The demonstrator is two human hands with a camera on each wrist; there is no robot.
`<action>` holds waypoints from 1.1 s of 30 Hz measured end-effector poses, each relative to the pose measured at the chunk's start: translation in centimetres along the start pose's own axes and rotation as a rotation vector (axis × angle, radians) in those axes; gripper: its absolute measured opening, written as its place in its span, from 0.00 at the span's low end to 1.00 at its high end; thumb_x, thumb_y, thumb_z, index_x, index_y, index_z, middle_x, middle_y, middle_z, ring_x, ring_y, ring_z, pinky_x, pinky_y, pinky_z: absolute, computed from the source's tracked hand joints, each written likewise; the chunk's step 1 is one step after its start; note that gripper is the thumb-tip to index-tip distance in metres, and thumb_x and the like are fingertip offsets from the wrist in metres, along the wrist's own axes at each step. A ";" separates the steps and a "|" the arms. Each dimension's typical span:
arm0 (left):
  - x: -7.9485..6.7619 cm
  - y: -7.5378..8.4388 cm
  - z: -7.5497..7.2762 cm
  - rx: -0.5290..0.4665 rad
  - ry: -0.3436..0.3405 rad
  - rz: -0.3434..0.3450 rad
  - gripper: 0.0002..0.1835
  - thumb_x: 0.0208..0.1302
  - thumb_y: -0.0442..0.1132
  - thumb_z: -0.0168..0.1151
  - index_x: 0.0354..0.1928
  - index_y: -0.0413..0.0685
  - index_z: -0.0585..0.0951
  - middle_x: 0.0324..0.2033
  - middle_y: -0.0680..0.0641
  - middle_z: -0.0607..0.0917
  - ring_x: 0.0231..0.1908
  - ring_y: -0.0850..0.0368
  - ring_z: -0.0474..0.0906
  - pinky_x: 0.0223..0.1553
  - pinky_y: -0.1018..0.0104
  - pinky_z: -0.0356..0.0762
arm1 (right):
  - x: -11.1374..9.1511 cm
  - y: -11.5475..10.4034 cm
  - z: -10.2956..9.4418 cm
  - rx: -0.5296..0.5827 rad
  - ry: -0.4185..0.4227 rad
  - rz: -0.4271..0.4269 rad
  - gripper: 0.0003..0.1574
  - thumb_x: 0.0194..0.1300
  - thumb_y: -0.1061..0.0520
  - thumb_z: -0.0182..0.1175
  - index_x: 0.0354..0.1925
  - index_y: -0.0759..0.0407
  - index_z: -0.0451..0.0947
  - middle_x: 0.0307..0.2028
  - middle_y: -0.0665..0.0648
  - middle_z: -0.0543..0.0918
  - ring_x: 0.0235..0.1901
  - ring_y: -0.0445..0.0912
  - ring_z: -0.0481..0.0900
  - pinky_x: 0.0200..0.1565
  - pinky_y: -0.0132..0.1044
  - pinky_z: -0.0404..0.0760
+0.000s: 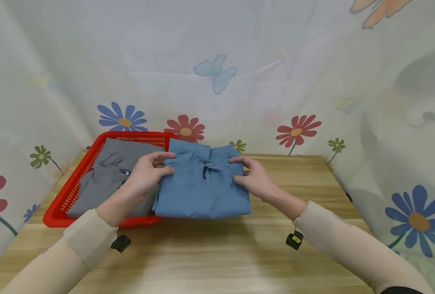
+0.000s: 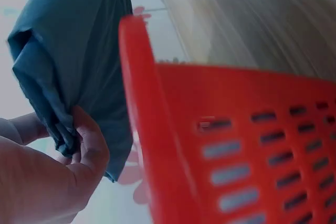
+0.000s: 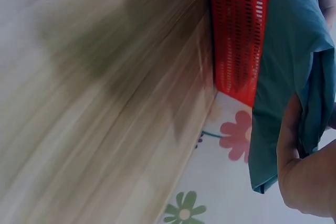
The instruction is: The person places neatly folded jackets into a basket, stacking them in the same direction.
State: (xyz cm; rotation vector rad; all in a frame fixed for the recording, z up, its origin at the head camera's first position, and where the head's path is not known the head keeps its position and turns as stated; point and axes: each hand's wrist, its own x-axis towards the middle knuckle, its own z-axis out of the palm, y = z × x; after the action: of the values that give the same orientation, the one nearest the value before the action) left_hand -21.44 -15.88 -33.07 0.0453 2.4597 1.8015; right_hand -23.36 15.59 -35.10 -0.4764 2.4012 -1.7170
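A folded blue garment [image 1: 203,192] with a short dark cord at its upper middle is held up between both hands. My left hand [image 1: 147,173] pinches its left edge, and in the left wrist view the fingers and thumb [image 2: 89,135] close on the folded layers. On the opposite side my right hand [image 1: 256,179] grips the right edge, thumb and fingers on either face of the cloth. The garment is raised off the table, its left part overlapping the red basket [image 1: 61,200] in the head view. Inside that basket lies a folded grey garment [image 1: 107,175], partly hidden by the left hand.
The basket has slotted walls and stands on the left of a wood-grain table [image 1: 210,257]. A pale curtain [image 1: 261,94] printed with flowers and butterflies hangs behind and along both sides of the table.
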 end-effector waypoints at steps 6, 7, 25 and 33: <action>0.1 -0.1 -2.1 0.006 0.036 0.006 0.26 0.74 0.34 0.59 0.73 0.46 0.72 0.69 0.38 0.68 0.66 0.39 0.62 0.66 0.45 0.69 | 1.9 -1.2 1.8 -0.010 0.030 -0.030 0.31 0.64 0.71 0.59 0.65 0.59 0.75 0.72 0.60 0.66 0.43 0.54 0.82 0.41 0.42 0.76; 0.2 -0.2 -2.4 0.007 0.039 0.003 0.27 0.75 0.34 0.59 0.73 0.46 0.72 0.70 0.38 0.68 0.66 0.38 0.61 0.67 0.45 0.68 | 2.1 -1.5 2.1 -0.006 0.034 -0.032 0.31 0.64 0.71 0.59 0.65 0.59 0.75 0.72 0.60 0.67 0.42 0.53 0.81 0.40 0.42 0.76; 1.4 -1.8 -10.2 0.147 0.041 -0.035 0.33 0.73 0.43 0.64 0.76 0.45 0.67 0.76 0.34 0.60 0.73 0.32 0.54 0.65 0.37 0.67 | 6.0 -3.7 7.8 0.085 0.043 -0.026 0.30 0.64 0.70 0.60 0.64 0.60 0.76 0.71 0.61 0.68 0.49 0.53 0.79 0.42 0.40 0.77; 1.7 -3.0 -13.6 0.199 -0.011 -0.061 0.33 0.76 0.45 0.60 0.77 0.43 0.65 0.76 0.33 0.58 0.70 0.33 0.57 0.63 0.45 0.72 | 7.5 -3.8 11.0 0.106 0.079 -0.046 0.28 0.64 0.70 0.62 0.62 0.62 0.77 0.64 0.62 0.74 0.49 0.51 0.80 0.46 0.39 0.81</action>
State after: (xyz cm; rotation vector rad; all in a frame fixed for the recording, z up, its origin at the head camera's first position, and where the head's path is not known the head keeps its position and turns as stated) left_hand -24.26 -29.57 -31.92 -0.0063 2.5933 1.5230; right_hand -26.47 2.09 -34.69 -0.4602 2.3544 -1.9056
